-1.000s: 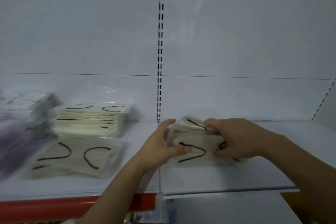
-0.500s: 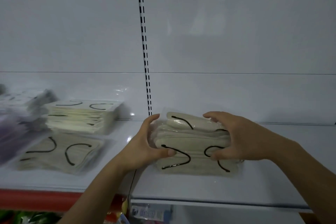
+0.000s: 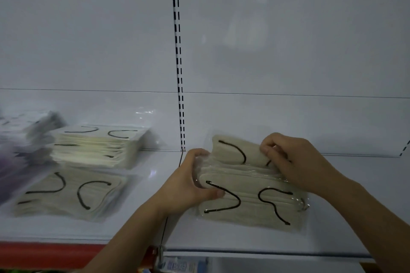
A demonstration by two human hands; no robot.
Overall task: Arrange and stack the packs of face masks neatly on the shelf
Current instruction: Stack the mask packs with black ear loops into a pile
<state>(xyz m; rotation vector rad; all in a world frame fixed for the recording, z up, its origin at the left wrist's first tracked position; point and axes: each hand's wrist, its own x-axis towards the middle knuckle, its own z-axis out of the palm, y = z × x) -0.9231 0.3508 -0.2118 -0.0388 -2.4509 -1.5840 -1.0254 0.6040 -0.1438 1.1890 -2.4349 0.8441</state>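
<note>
Both hands curled, forearms reaching in from below

The left hand (image 3: 195, 182) has its fingers bent over the top and its thumb lying forward underneath. The right hand (image 3: 295, 162) sits higher, knuckles up, fingertips pinched together. Both forearms are bare, angled inward.

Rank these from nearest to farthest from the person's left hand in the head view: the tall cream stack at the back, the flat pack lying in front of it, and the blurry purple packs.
1. Flat pack, just left, near the shelf front.
2. Tall cream stack, farther left and back.
3. Purple packs, at the far left edge.

Measured from the left hand.
</note>
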